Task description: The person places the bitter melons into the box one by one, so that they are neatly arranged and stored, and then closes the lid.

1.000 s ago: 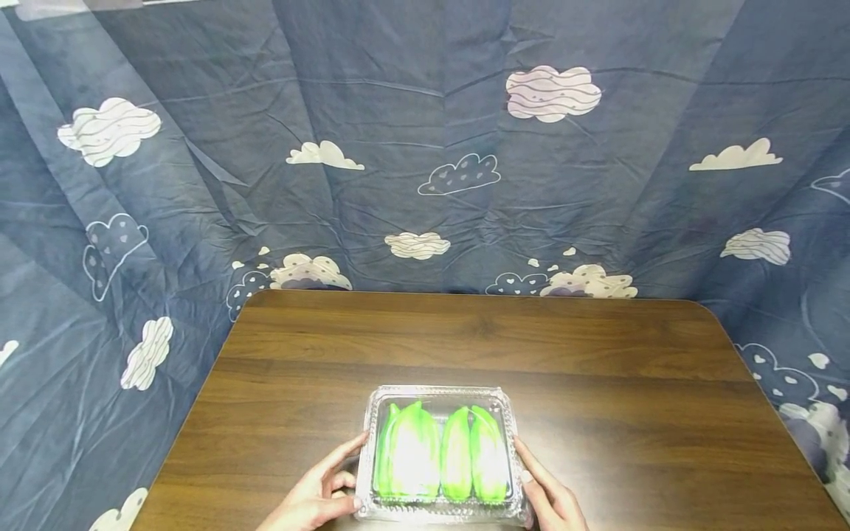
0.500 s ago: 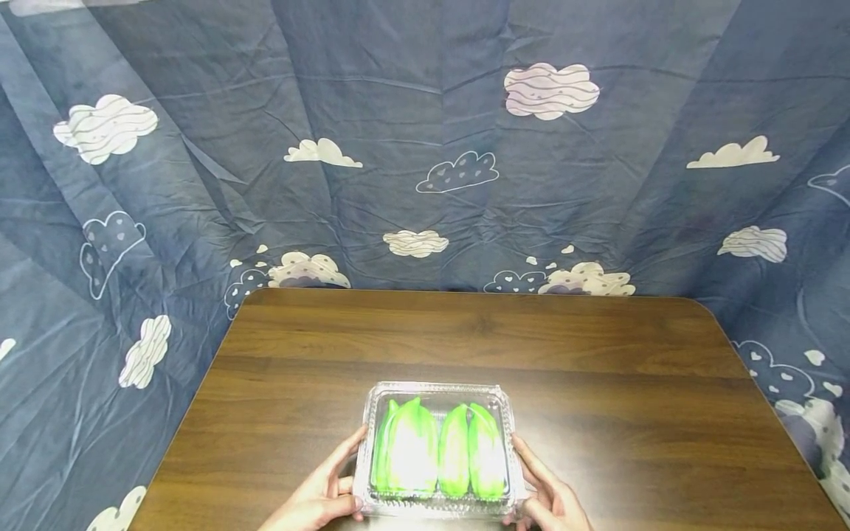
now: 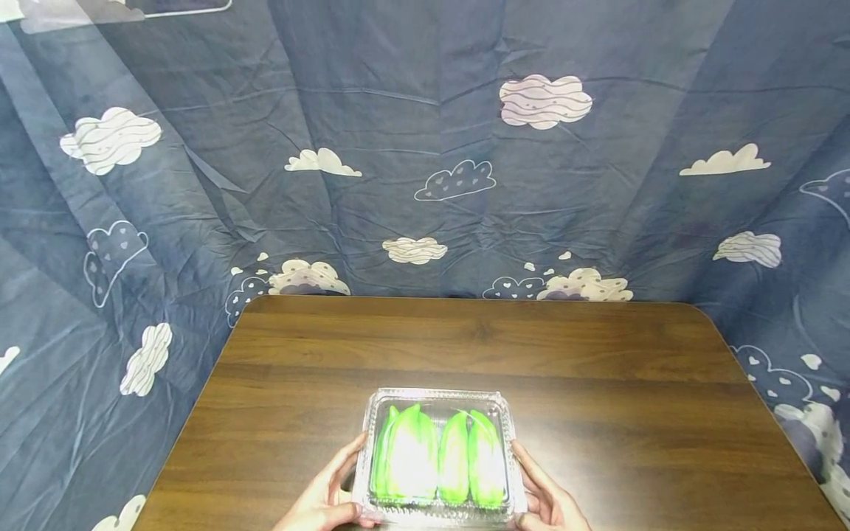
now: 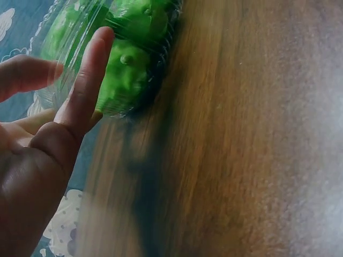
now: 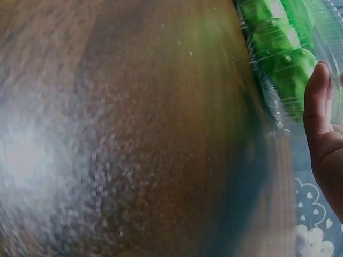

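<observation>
A clear plastic clamshell box [image 3: 434,394] is at the near edge of the table in the head view, its lid shut. Inside lie several long green pieces [image 3: 454,457], pale with glare; they look like vegetables, but their kind is unclear. My left hand [image 3: 327,493] grips the box's left side, thumb at the near corner. On the opposite side my right hand [image 3: 550,495] holds it, fingers along the edge and thumb low. In the left wrist view, the left hand's thumb and fingers [image 4: 86,80] meet the clear wall. Whether the box touches the table is hard to tell.
The brown wooden table [image 3: 478,339] stretches behind and to both sides of the box. A dark blue curtain [image 3: 372,206] with white clouds hangs behind the table and at its sides. Bright glare [image 5: 24,158] marks the tabletop in the right wrist view.
My right thumb has slid down toward the box's near right corner. Both hands still hold the box, which stays in almost the same place; the head view has shifted slightly.
</observation>
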`<state>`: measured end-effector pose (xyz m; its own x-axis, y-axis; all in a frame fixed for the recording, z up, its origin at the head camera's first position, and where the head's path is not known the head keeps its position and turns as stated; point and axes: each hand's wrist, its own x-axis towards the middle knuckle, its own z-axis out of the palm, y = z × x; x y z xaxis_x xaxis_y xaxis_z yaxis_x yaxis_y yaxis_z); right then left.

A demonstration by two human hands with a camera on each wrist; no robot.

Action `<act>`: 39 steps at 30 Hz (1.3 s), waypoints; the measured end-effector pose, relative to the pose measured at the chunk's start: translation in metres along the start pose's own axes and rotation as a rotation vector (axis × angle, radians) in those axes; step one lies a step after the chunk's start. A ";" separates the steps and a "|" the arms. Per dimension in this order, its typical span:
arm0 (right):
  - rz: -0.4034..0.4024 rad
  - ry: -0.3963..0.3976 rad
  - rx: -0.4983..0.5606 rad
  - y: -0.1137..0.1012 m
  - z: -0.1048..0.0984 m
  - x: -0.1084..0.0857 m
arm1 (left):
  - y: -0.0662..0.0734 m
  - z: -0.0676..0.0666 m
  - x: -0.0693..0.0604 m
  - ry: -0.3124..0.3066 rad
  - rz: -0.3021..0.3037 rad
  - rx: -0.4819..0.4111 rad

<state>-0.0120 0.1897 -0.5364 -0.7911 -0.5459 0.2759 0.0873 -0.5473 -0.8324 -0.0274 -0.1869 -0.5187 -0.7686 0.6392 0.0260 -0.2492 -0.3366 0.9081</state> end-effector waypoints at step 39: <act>0.088 0.081 -0.153 -0.006 0.004 -0.005 | 0.001 0.000 0.000 -0.018 0.001 -0.050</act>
<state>-0.0059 0.1933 -0.5315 -0.8311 -0.5313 0.1645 0.0702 -0.3936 -0.9166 -0.0274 -0.1873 -0.5178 -0.7583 0.6510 0.0345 -0.2779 -0.3707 0.8862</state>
